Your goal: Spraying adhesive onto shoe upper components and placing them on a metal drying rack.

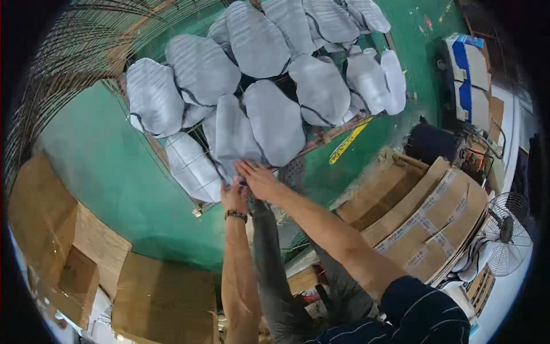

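Observation:
Light grey, oval fabric-like pads with dark edging lie in rows on a wire rack (189,195). Both hands are at the near end of one narrow, bent pad (232,129) in the front row. My left hand (234,198), with a dark bracelet at its wrist, has its fingers closed on that pad's lower edge. Just right of it, my right hand (259,180) rests with fingers stretched out across the same edge. A wider pad (275,123) lies directly to the right, and another pad (193,163) slants to the left. My fingertips are partly hidden against the pad.
Thin metal rods (63,63) form a curved wire stack at the far left. Cardboard boxes (166,292) stand at the lower left, and more flattened cardboard (424,218) at the right beside a fan (507,232). A yellow strip (349,141) marks the green floor (126,189).

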{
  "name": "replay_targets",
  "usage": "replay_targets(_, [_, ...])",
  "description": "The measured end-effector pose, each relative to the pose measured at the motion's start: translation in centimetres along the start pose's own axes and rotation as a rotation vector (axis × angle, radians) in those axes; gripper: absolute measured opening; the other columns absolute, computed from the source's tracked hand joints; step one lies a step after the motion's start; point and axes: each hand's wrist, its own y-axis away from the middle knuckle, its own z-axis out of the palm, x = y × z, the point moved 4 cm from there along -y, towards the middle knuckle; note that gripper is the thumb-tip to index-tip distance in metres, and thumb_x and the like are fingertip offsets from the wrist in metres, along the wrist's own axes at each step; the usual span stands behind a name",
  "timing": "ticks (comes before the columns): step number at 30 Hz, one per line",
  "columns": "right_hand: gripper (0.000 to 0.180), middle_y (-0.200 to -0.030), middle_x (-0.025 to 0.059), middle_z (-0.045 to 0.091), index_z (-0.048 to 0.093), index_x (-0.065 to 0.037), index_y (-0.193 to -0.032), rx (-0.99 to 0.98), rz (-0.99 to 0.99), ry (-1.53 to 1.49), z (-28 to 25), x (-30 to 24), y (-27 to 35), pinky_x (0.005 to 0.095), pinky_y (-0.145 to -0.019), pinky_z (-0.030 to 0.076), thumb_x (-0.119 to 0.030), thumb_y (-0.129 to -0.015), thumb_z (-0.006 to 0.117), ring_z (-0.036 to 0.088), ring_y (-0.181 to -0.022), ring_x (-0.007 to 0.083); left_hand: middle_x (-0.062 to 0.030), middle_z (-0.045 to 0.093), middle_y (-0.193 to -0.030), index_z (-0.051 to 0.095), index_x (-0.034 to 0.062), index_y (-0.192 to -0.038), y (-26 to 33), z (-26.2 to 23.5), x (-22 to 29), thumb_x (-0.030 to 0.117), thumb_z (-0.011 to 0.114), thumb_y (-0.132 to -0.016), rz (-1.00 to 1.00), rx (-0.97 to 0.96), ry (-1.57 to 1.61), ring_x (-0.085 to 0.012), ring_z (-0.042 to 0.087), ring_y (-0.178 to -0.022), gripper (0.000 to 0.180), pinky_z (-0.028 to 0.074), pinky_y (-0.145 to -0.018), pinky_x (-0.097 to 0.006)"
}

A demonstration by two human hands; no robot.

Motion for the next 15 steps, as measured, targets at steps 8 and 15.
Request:
replay_targets(8, [0.059,-0.144,0.0183,0.055,0.053,-0.002,-0.140,0.049,0.250,-0.389,1.0,2.2,-3.1,0.0448,-0.110,0.044,-0.008,-0.083,0.065,0.052,-0.133,0.0352,-0.0196,0.024,-0.163,0.008,0.0093,-0.163,8.3,-1.5,5.6,0.012,0.082,-0.085,0.104,-0.276,-0.278,-0.0352,0.045,-0.136,0.108,0.052,-0.100,-0.049])
replay_targets(15, [0.036,-0.115,0.0189,0.066,0.062,-0.005,-0.122,0.569,0.356,-0.518,-6.2,-3.5,10.0,0.0514,-0.084,0.055,-0.004,-0.086,0.063,0.065,-0.102,0.0382,-0.0186,0.047,-0.148,0.030,0.0044,-0.157,17.2,-8.5,5.7,0.013,0.070,-0.096,-0.002,-0.334,-0.394,-0.0345,0.054,-0.131,0.073,0.056,-0.101,-0.048])
